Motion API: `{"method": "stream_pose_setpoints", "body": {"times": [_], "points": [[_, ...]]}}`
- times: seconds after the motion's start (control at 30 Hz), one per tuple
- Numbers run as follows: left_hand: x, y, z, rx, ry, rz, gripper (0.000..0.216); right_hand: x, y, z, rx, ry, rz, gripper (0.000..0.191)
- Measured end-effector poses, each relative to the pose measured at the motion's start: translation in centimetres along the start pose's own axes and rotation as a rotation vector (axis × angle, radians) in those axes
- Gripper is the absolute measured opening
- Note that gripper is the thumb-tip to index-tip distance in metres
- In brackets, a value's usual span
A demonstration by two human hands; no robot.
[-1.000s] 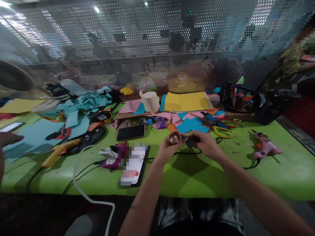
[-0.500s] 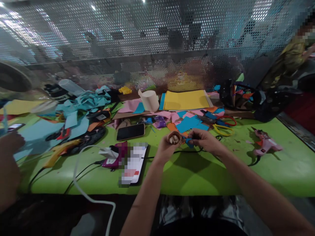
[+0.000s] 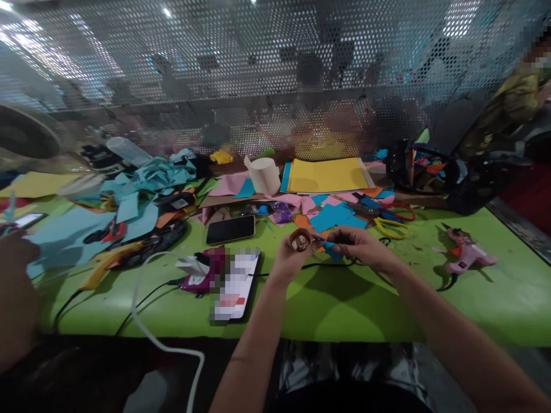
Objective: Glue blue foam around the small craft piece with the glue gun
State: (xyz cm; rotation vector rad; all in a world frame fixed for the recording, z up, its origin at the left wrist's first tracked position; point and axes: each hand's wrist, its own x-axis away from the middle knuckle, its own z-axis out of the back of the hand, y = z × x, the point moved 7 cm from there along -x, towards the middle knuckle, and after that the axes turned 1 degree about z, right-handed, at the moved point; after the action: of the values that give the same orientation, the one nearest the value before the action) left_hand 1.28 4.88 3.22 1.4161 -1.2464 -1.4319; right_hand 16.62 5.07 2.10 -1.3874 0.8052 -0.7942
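Note:
My left hand [image 3: 287,259] is closed around a small brown rolled paper piece [image 3: 300,239] held just above the green table [image 3: 344,310]. My right hand [image 3: 361,248] pinches a small blue strip of paper [image 3: 330,247] right beside that brown roll. Both hands meet near the table's middle, over a thin black cable [image 3: 327,266].
A dark phone [image 3: 230,229] and a blurred-out phone [image 3: 235,284] lie left of my hands. Paper scraps, yellow sheets [image 3: 327,175], a paper roll [image 3: 263,175] and scissors [image 3: 390,221] crowd the back. A pink glue gun [image 3: 467,255] lies right; another person's hand [image 3: 15,269] is at far left.
My hands have shifted slightly and the brown roll has turned a little in my left hand. The other person's hand at far left has moved further into view.

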Motion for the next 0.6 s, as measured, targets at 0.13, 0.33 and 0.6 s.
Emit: {"method": "stream_pose_setpoints", "body": {"times": [0.13, 0.33, 0.6], "points": [[0.0, 0.1, -0.1, 0.035, -0.03, 0.011, 0.023, 0.3, 0.2, -0.9, -0.011, -0.137, -0.034, 0.03], [-0.1, -0.5, -0.2, 0.052, 0.045, 0.086, 0.029, 0.3, -0.6, 0.2, 0.317, 0.155, 0.183, 0.027], [-0.2, -1.4, -1.3, 0.075, 0.108, 0.088, 0.036, 2.7, -3.8, -1.9, 1.278, 0.479, 0.584, 0.017]]}}
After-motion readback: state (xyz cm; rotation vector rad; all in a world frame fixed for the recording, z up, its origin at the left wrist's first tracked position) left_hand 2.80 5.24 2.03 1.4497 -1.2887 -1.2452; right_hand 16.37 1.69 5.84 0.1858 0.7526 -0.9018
